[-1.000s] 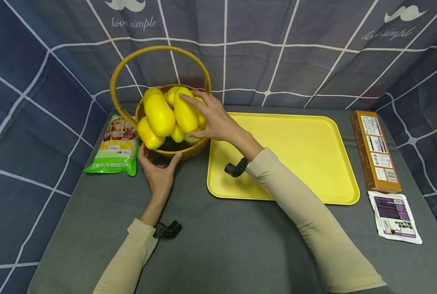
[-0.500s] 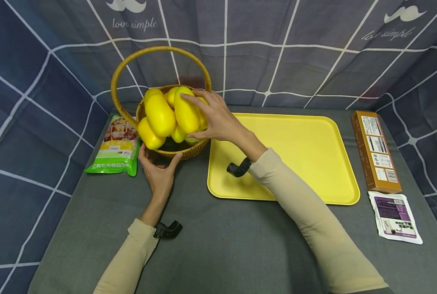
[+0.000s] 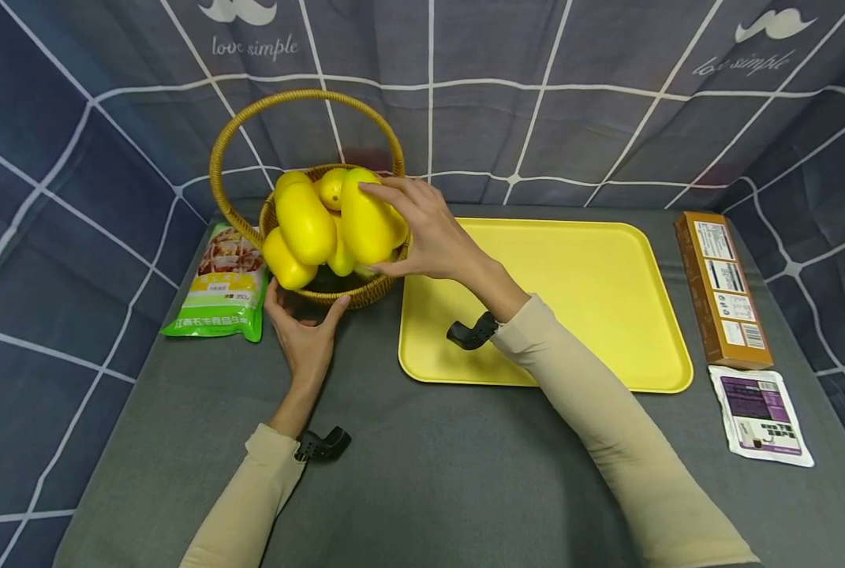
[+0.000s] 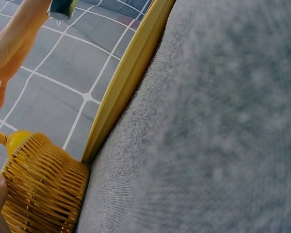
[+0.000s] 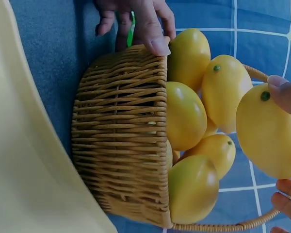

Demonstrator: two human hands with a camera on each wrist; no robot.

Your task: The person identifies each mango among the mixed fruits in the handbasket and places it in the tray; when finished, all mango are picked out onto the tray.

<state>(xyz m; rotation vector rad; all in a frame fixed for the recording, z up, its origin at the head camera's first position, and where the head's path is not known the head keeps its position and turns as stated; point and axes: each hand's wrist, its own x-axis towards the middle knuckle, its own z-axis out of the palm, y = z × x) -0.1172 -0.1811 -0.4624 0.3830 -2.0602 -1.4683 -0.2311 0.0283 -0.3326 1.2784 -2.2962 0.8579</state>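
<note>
A woven wicker basket (image 3: 375, 293) with a tall hoop handle stands at the back left, heaped with several smooth yellow mangoes (image 3: 307, 225). My left hand (image 3: 307, 343) grips its near rim; in the right wrist view that thumb lies over the rim (image 5: 164, 63). My right hand (image 3: 432, 233) holds one mango (image 3: 367, 225) between thumb and fingers at the right of the heap. Seen from the right wrist, this held mango (image 5: 266, 138) is above the others, its green stem spot showing. The wicker side (image 4: 48, 189) fills the lower left of the left wrist view.
Right of the basket lies a yellow tray (image 3: 571, 300), with my right forearm (image 3: 592, 410) across it. A green food packet (image 3: 219, 292) lies left of the basket. At the far right are a brown box (image 3: 723, 292) and a white-and-purple pouch (image 3: 761, 414).
My right hand has shifted slightly right with the held mango, which opens a gap to the mangoes beside it. The left hand stays on the rim.
</note>
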